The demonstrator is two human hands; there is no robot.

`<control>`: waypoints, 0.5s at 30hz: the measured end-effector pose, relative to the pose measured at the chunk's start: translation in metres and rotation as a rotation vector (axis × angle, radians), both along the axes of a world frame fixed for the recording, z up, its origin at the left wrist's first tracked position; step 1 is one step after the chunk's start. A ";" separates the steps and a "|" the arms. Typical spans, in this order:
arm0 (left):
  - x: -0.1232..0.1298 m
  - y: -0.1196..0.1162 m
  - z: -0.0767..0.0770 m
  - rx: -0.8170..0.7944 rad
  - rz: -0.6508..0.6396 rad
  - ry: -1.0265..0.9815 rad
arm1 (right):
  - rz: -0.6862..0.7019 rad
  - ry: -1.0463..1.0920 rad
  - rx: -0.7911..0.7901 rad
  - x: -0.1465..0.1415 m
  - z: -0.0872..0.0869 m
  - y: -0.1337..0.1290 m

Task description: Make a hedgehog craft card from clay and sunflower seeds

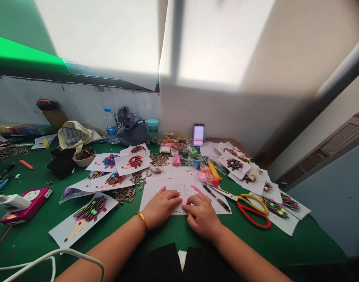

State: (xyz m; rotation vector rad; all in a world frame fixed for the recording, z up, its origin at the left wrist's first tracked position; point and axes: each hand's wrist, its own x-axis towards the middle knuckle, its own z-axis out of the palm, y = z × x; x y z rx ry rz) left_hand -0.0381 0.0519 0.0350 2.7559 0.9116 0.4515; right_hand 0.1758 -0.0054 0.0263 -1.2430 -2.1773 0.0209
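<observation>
A white sheet of paper point(150, 192) lies before me with a dotted oval drawing point(181, 190) on it. My left hand point(162, 204) rests on the sheet with its fingers stretched out flat, their tips at the drawing's lower edge. Opposite it, my right hand point(202, 216) is closed, with its fingers curled and the index fingertip down on the paper. A small bit of pink clay point(182, 201) shows between the fingertips; whether the right fingers pinch any of it is hidden. Beside the right hand lie a pink craft knife point(197, 190) and a black pen point(209, 191).
Large scissors point(252, 205) with red and yellow handles lie to the right. Hedgehog cards point(87, 217) with seed spines and coloured balls cover both sides. Loose sunflower seeds point(125, 194) lie left of the sheet. Bagged clay point(207, 178), a phone point(198, 135) and a bottle point(111, 127) stand behind.
</observation>
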 end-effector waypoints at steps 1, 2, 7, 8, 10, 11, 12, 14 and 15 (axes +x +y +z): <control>0.000 0.000 0.000 0.000 -0.002 0.002 | -0.012 0.008 0.008 0.000 0.000 0.000; 0.000 0.000 0.001 0.000 -0.003 0.003 | -0.022 0.015 0.015 0.000 0.000 0.000; 0.000 0.000 0.003 -0.004 0.003 0.006 | 0.006 -0.006 -0.006 0.000 0.001 -0.001; 0.000 0.000 0.002 -0.005 0.002 0.005 | 0.011 -0.012 -0.012 0.000 0.001 -0.002; 0.000 0.000 0.002 -0.001 -0.003 -0.002 | 0.006 -0.013 -0.015 0.000 0.003 -0.002; 0.000 0.000 0.002 0.002 -0.005 -0.005 | 0.001 -0.013 -0.015 0.000 0.003 -0.002; 0.000 0.000 0.002 0.004 -0.006 -0.007 | -0.001 -0.015 -0.015 0.000 0.004 -0.002; 0.000 0.000 0.002 0.005 -0.003 -0.003 | 0.006 -0.027 -0.022 -0.001 0.004 -0.002; 0.000 0.000 0.002 0.003 -0.002 0.000 | 0.012 -0.034 -0.026 -0.001 0.004 -0.002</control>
